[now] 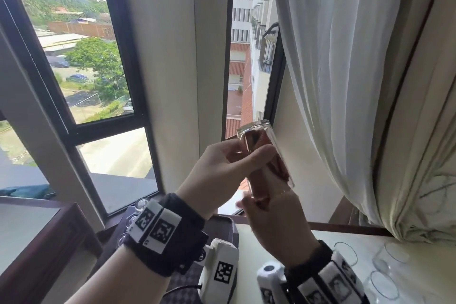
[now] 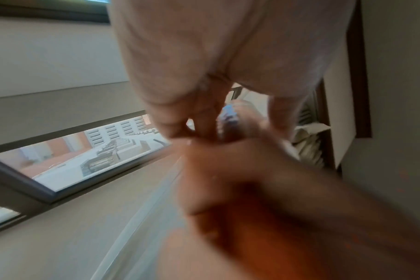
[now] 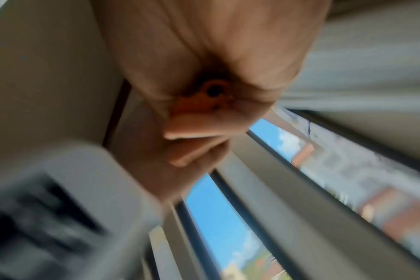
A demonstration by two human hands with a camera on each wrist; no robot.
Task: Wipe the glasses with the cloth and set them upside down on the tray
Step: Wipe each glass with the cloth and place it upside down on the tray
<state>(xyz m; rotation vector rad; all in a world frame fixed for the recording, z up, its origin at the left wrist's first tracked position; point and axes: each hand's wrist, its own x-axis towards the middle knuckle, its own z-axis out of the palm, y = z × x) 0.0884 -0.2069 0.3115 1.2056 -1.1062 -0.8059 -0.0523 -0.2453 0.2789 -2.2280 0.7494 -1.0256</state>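
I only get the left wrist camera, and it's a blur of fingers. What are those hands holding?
Observer: In the head view, the left hand grips a clear glass, raised before the window.
Visitor: And that orange smear?
Observer: A reddish cloth stuffed inside the glass; the right hand holds it from below.
Visitor: Any more to wipe?
Observer: Other glasses stand at the lower right.

Daylight is being let in through dark-framed windows (image 1: 74, 57); a cream wall (image 1: 177, 57) is being flanked by them; a white curtain (image 1: 345, 69) is being hung rightward.
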